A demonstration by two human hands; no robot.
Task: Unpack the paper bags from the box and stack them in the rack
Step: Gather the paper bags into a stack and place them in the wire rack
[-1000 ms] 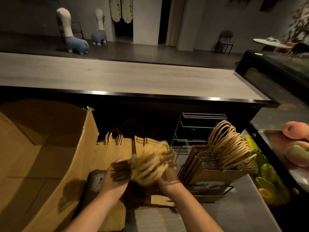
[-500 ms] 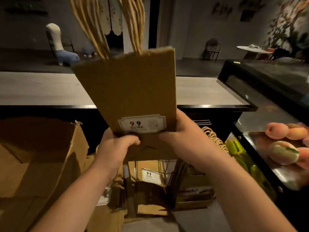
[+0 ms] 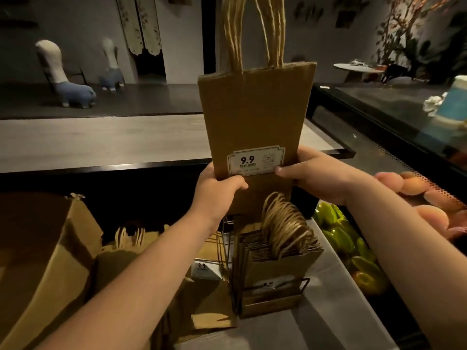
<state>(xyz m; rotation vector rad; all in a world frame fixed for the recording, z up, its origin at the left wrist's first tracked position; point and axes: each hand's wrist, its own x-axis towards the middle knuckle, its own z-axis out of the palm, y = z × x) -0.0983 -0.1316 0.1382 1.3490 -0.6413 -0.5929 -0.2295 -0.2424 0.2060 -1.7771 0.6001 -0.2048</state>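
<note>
While the open cardboard box (image 3: 50, 248) fills the lower left, the wooden counter (image 3: 101, 140) runs across behind it. A bundle of flat paper bags (image 3: 255, 117) stands upright in the air above the wire rack (image 3: 275, 291), twine handles pointing up. That rack already holds a row of folded bags (image 3: 280, 243). The left hand (image 3: 214, 190) grasps the bundle's lower left edge, and the right hand (image 3: 316, 178) clasps its lower right edge, thumb on the white 9.9 label (image 3: 255, 160).
</note>
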